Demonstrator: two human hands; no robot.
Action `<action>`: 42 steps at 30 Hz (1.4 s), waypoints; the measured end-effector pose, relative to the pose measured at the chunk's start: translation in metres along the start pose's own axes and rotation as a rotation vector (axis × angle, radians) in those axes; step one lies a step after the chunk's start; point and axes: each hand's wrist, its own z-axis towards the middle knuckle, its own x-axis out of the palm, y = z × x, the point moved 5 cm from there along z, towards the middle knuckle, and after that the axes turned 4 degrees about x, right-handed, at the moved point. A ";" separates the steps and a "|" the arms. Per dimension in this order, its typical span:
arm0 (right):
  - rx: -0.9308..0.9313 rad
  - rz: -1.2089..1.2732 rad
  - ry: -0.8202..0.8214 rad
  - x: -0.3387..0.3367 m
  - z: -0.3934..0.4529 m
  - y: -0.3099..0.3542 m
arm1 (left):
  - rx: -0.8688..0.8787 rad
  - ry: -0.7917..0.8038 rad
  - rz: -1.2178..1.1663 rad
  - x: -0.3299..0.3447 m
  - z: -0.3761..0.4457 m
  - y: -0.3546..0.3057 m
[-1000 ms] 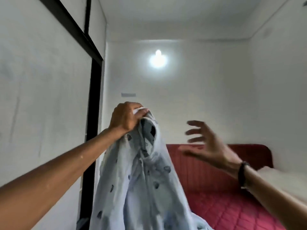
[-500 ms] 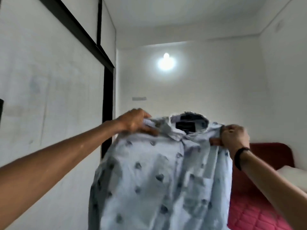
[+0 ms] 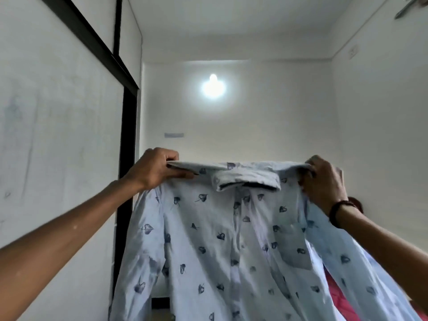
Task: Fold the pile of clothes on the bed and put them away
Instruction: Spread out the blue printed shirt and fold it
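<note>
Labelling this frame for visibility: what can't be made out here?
Head view only:
- Bed: just a red strip shows, the held-up shirt hides the rest, including any clothes pile.
- Shirt hem: cut off by the bottom edge.
- Right hand fingers: tucked behind the shirt's shoulder.
- Ceiling fan: cropped at the top corner.

A bare bulb [image 3: 213, 88] blazes on the far wall, haloed in glare; the room is dim, soft-focused, edges bowing wide-angle.

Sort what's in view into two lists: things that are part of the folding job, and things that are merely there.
Part of the job:
shirt
left hand, gripping one shoulder
right hand, gripping the other shoulder
red bed

Merely there:
wall lamp
black wristband
black door frame
</note>
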 end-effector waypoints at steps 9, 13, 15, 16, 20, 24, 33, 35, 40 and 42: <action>0.005 0.380 -0.434 -0.089 0.012 0.082 | 0.054 -0.541 0.171 -0.090 0.037 -0.097; -0.220 0.021 -0.525 -0.094 0.011 0.120 | -0.161 -0.544 0.219 -0.109 0.054 -0.091; -0.220 -0.110 -0.442 -0.075 0.015 0.114 | -0.264 -0.421 0.214 -0.092 0.058 -0.072; -0.206 -0.168 -0.373 -0.063 0.016 0.105 | -0.300 -0.339 0.216 -0.077 0.057 -0.060; -0.082 -0.309 -0.030 0.007 -0.032 0.027 | -0.488 0.100 0.163 0.039 0.004 0.015; 0.121 -0.412 0.268 0.085 -0.142 -0.094 | -0.712 0.474 0.079 0.191 -0.126 0.083; 0.539 -0.463 0.698 0.187 -0.346 -0.296 | -0.974 0.672 0.014 0.412 -0.335 0.155; 0.574 -0.434 0.702 0.211 -0.355 -0.323 | -0.952 0.695 0.058 0.448 -0.348 0.183; 0.638 -0.396 0.635 0.269 -0.348 -0.355 | -0.856 0.604 0.217 0.492 -0.325 0.205; 0.569 -0.308 0.670 0.278 -0.368 -0.342 | -0.758 0.515 0.116 0.506 -0.325 0.174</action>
